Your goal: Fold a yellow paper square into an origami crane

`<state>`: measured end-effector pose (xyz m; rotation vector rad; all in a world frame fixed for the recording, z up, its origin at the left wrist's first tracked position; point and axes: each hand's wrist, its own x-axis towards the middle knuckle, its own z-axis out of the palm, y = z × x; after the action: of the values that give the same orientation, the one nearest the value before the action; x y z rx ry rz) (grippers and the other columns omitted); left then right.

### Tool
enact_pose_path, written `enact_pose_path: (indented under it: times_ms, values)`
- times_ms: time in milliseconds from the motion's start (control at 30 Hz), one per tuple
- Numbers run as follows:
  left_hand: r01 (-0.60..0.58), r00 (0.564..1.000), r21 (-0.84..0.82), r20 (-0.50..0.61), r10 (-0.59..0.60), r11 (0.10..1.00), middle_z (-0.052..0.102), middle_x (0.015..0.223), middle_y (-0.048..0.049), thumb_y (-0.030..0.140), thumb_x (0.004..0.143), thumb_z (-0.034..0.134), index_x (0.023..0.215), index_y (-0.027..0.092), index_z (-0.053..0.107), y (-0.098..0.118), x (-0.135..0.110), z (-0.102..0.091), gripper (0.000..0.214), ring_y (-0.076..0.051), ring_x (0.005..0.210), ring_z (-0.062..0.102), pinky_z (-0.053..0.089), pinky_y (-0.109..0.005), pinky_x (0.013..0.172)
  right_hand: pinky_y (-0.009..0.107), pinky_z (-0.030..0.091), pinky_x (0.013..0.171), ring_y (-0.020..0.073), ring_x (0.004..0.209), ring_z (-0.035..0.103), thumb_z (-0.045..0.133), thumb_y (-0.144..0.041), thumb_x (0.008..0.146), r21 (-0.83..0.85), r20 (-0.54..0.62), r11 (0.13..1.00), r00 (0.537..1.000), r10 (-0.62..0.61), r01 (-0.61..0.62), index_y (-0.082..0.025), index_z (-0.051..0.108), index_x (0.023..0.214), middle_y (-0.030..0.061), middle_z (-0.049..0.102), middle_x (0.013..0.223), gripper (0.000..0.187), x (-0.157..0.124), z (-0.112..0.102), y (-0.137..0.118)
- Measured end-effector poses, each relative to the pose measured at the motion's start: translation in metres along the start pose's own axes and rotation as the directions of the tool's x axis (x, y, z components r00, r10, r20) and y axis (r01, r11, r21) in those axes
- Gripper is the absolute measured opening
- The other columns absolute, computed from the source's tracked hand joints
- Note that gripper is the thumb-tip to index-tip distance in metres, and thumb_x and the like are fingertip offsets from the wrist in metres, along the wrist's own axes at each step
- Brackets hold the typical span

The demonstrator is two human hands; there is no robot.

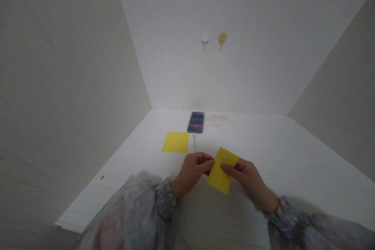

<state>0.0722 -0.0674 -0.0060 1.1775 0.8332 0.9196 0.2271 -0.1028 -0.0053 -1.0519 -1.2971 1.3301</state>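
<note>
A yellow paper sheet (222, 170) is held up just above the white table (293, 152), tilted, between both hands. My left hand (193, 170) pinches its left edge with curled fingers; a ring shows on one finger. My right hand (247, 179) grips its right side, thumb on top of the sheet. A second yellow paper square (175, 142) lies flat on the table, beyond and to the left of my left hand, untouched.
A dark blurred-out phone-like object (196, 122) lies at the back of the table with a thin white cable (194, 142) running toward me. Two wall hooks, white (205, 39) and yellow (222, 38), hang on the back wall. Walls close in left and right.
</note>
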Motion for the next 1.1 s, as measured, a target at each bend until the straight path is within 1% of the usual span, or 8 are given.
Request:
enact_pose_path:
  times_ms: [133, 267, 433, 633, 733, 900, 967, 1100]
  values:
    - [-0.011, 1.000, -0.029, -0.016, 0.010, 1.000, 0.059, 0.062, -0.0016, 0.030, 0.061, 0.062, 0.071, 0.010, 0.058, 0.000, 0.000, -0.001, 0.022, -0.009, 0.055, 0.053, 0.044, -0.022, 0.054, 0.034, 0.045, 0.077, 0.0203, 0.081, 0.059, 0.053, -0.033, 0.073, -0.087, -0.005, 0.994, 0.997, -0.072, 0.071, -0.019, 0.062, 0.094, 0.0052, 0.065, 0.089, 0.027, -0.002, -0.001, 0.002]
    - [0.026, 0.999, -0.082, 0.021, -0.025, 0.996, 0.060, 0.067, -0.0027, 0.032, 0.061, 0.062, 0.074, 0.011, 0.057, 0.001, -0.001, 0.000, 0.025, -0.009, 0.058, 0.055, 0.044, -0.023, 0.057, 0.032, 0.045, 0.076, 0.0196, 0.086, 0.056, 0.048, -0.028, 0.076, -0.319, 0.024, 0.924, 0.976, -0.215, 0.211, -0.024, 0.060, 0.099, 0.0040, 0.063, 0.092, 0.027, -0.005, -0.006, 0.005]
    - [0.140, 0.986, -0.108, 0.103, -0.129, 0.984, 0.059, 0.067, -0.0047, 0.046, 0.068, 0.051, 0.078, 0.010, 0.056, 0.003, -0.005, 0.001, 0.038, -0.011, 0.058, 0.056, 0.046, -0.024, 0.053, 0.026, 0.047, 0.063, 0.0148, 0.074, 0.057, 0.036, -0.017, 0.080, -0.617, 0.210, 0.633, 0.873, -0.440, 0.467, -0.029, 0.052, 0.110, 0.0040, 0.060, 0.087, 0.036, -0.010, -0.013, 0.004]
    - [0.123, 0.970, 0.003, 0.213, -0.121, 0.992, 0.062, 0.077, -0.0063, 0.036, 0.062, 0.062, 0.083, 0.010, 0.059, 0.004, -0.007, 0.000, 0.034, -0.014, 0.065, 0.059, 0.048, -0.022, 0.053, 0.026, 0.047, 0.063, 0.0144, 0.076, 0.055, 0.036, -0.012, 0.078, -0.748, 0.337, 0.387, 0.811, -0.479, 0.539, -0.030, 0.048, 0.113, 0.0056, 0.058, 0.089, 0.041, -0.010, -0.018, 0.007]
    - [0.077, 0.976, 0.023, 0.203, -0.080, 0.997, 0.063, 0.078, -0.0069, 0.034, 0.062, 0.062, 0.086, 0.010, 0.060, 0.002, -0.005, -0.002, 0.034, -0.013, 0.066, 0.058, 0.047, -0.022, 0.056, 0.028, 0.046, 0.070, 0.0157, 0.086, 0.053, 0.037, -0.013, 0.077, -0.713, 0.357, 0.431, 0.815, -0.455, 0.553, -0.029, 0.046, 0.115, 0.0063, 0.056, 0.099, 0.042, -0.011, -0.022, 0.003]
    - [-0.084, 0.980, 0.195, 0.194, 0.045, 0.977, 0.064, 0.083, -0.0055, 0.030, 0.068, 0.056, 0.093, 0.013, 0.060, 0.002, -0.004, -0.003, 0.031, -0.013, 0.070, 0.057, 0.044, -0.023, 0.060, 0.037, 0.036, 0.089, 0.0200, 0.101, 0.048, 0.039, -0.023, 0.080, -0.575, 0.225, 0.716, 0.918, -0.327, 0.396, -0.024, 0.040, 0.121, 0.0057, 0.055, 0.108, 0.041, -0.009, -0.023, -0.012]
    - [-0.192, 0.965, 0.353, 0.238, 0.110, 0.916, 0.064, 0.083, -0.0026, 0.028, 0.071, 0.052, 0.095, 0.016, 0.060, 0.006, -0.006, -0.003, 0.028, -0.013, 0.072, 0.056, 0.043, -0.023, 0.065, 0.034, 0.041, 0.082, 0.0188, 0.093, 0.053, 0.035, -0.027, 0.083, -0.502, 0.146, 0.819, 0.961, -0.236, 0.278, -0.022, 0.049, 0.112, 0.0057, 0.059, 0.099, 0.033, -0.004, -0.018, -0.015]
    - [-0.292, 0.952, 0.537, 0.240, 0.189, 0.791, 0.063, 0.076, -0.0009, 0.027, 0.071, 0.050, 0.091, 0.017, 0.059, 0.010, -0.009, -0.002, 0.024, -0.011, 0.064, 0.054, 0.041, -0.020, 0.060, 0.024, 0.044, 0.065, 0.0159, 0.074, 0.056, 0.045, -0.033, 0.078, -0.525, 0.130, 0.825, 0.978, -0.163, 0.207, -0.020, 0.062, 0.085, 0.0037, 0.062, 0.079, 0.023, 0.004, -0.007, -0.016]
